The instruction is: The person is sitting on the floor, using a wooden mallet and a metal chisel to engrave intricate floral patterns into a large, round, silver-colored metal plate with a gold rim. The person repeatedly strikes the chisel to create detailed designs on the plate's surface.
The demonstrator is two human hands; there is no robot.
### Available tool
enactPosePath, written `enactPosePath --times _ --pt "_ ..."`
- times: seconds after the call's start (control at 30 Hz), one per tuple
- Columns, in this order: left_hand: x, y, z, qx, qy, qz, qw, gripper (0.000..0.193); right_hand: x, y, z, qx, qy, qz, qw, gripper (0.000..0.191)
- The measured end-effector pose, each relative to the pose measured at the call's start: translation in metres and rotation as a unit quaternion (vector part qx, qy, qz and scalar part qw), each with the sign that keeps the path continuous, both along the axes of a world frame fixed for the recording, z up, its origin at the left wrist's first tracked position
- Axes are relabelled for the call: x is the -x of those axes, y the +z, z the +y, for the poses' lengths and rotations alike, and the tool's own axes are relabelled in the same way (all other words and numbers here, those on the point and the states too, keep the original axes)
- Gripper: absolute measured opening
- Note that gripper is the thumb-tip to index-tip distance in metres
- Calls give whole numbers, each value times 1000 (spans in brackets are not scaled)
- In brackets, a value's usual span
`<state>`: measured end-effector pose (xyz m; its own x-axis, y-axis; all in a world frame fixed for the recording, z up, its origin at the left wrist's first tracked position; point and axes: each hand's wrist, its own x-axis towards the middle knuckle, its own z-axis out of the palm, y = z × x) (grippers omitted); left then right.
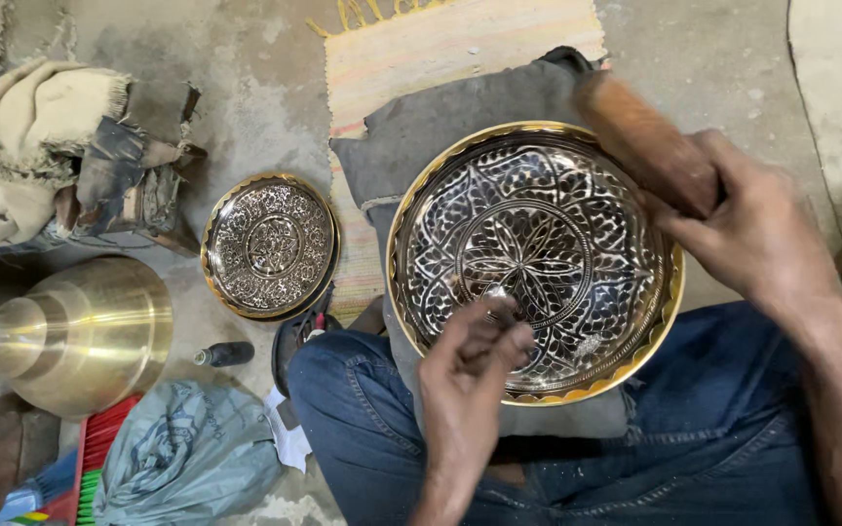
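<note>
- A large engraved brass bowl (536, 261) is seen resting on a grey cloth pad (421, 131) over the lap, in blue jeans (363, 429), of a person seated on the concrete floor (255, 107).
- A striped mat (421, 49) is spread under the pad, toward the far edge of the floor.
- A brass bell-shaped vessel (80, 336) is laid on its side at the left edge.
- A smaller engraved plate (270, 245) is set just left of the bowl.
- A wooden mallet (640, 136) is gripped by the closed right hand (743, 229) over the bowl's far right rim.
- A small metal punch (497, 297) is pinched in the left hand (470, 375), its tip touching the bowl's inside.
</note>
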<state>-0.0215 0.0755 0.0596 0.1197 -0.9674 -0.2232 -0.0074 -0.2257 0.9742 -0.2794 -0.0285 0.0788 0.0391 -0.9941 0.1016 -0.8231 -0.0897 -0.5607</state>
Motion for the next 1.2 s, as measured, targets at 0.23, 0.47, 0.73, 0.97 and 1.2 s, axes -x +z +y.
enactPosePath --times 0.23,0.47,0.73,0.97,1.2 --pt "8 -12 -57 208 -85 -134 965 33 -21 33 15 91 15 101 991 45" --pt "4 -18 -77 188 -153 -157 957 39 3 21 25 97 25 68 993 56" --pt "2 -27 -83 218 -182 -143 948 38 -10 27 38 114 52 66 990 52" --pt "4 -32 -86 233 -188 -157 941 36 -2 22 34 102 3 57 993 43" --pt "9 -41 -87 237 -192 -165 938 34 11 9 36 37 -10 8 999 46"
